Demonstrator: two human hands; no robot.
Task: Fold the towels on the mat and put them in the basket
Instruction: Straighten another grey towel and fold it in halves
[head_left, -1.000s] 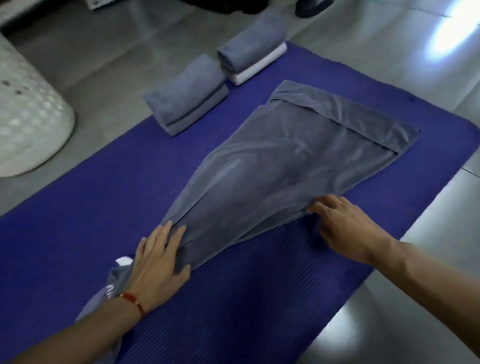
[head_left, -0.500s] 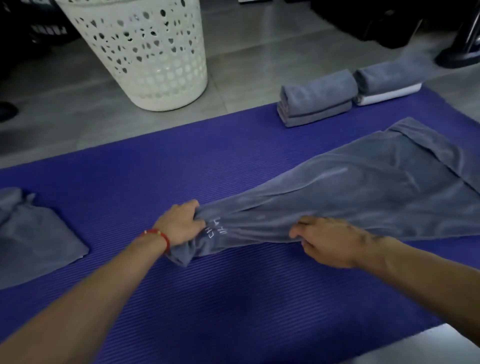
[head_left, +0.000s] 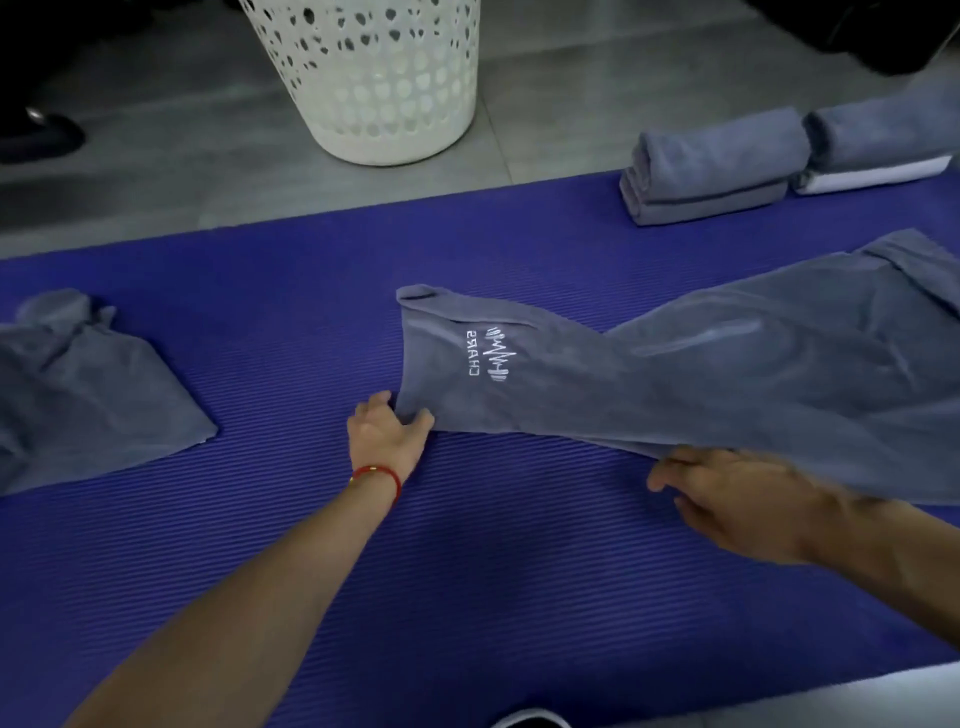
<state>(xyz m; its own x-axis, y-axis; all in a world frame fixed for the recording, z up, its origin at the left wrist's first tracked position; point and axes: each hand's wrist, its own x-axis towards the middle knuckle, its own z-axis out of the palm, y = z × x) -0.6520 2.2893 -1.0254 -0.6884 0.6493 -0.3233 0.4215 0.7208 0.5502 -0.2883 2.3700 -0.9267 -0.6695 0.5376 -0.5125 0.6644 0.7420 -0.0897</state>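
Observation:
A long grey towel (head_left: 701, 379) with a white logo lies stretched across the blue mat (head_left: 467, 571), running from the middle to the right edge. My left hand (head_left: 387, 439), with a red bracelet at the wrist, pinches the towel's near left corner. My right hand (head_left: 727, 499) grips the towel's near edge further right, its fingertips tucked under the cloth. The white perforated basket (head_left: 374, 78) stands on the floor beyond the mat. Two folded grey towels (head_left: 717, 166) (head_left: 883, 145) sit at the mat's far right.
A crumpled grey towel (head_left: 88, 395) lies on the mat's left end. Grey tiled floor surrounds the mat. A dark shoe (head_left: 36, 135) is at the far left, and dark objects stand at the top right corner.
The towel's left end has been spread out flat, so the logo now shows. My left hand shifted to its near corner. The view swung left and closer.

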